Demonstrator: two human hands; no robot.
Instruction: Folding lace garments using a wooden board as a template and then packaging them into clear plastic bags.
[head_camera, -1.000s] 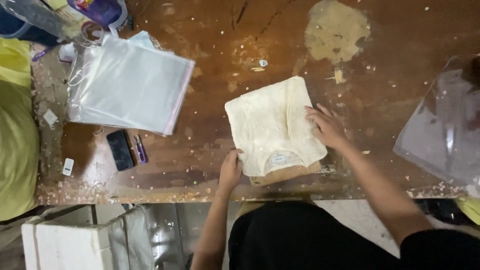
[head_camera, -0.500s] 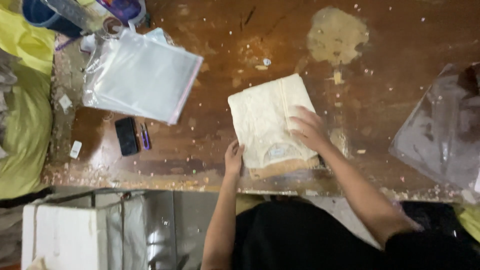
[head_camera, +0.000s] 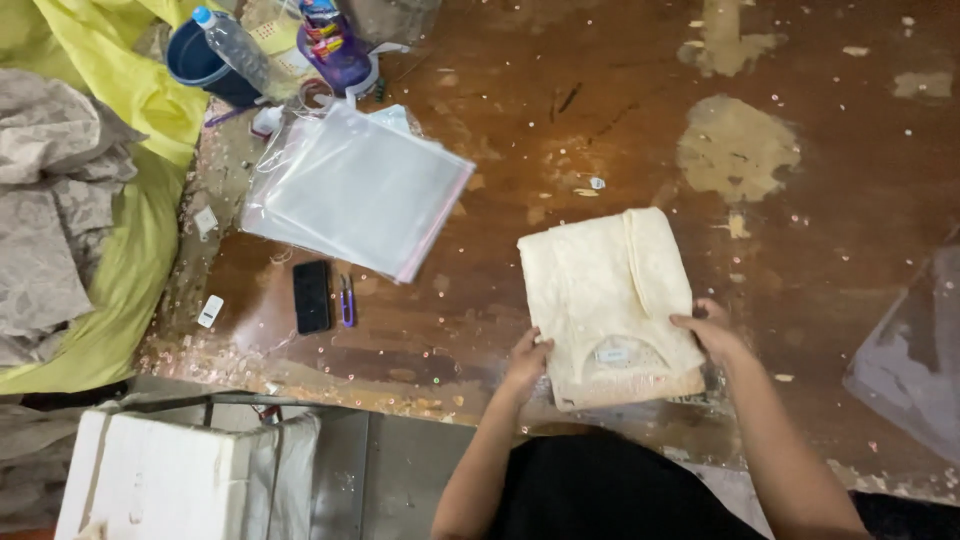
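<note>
Cream folded garment (head_camera: 605, 300), lacy, hands gripping

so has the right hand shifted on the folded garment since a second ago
Yes. The right hand slid from the top of the cream folded garment to its right edge, nearer the person.

The hands (head_camera: 527, 362) grip the folded cloth (head_camera: 605, 300) at the near edge of the counter (head_camera: 620, 120). Beyond and right of the cloth the wood lies bare for a good stretch (only specks and worn patches). Leftward, a phone (head_camera: 311, 296) and a small clipper (head_camera: 346, 300) lie in the way, with a stack of clear bags (head_camera: 355, 190) just behind them. A bottle (head_camera: 232, 45) and tub (head_camera: 200, 65) crowd the far left corner. A plastic sheet (head_camera: 910, 360) blocks the right edge.
</note>
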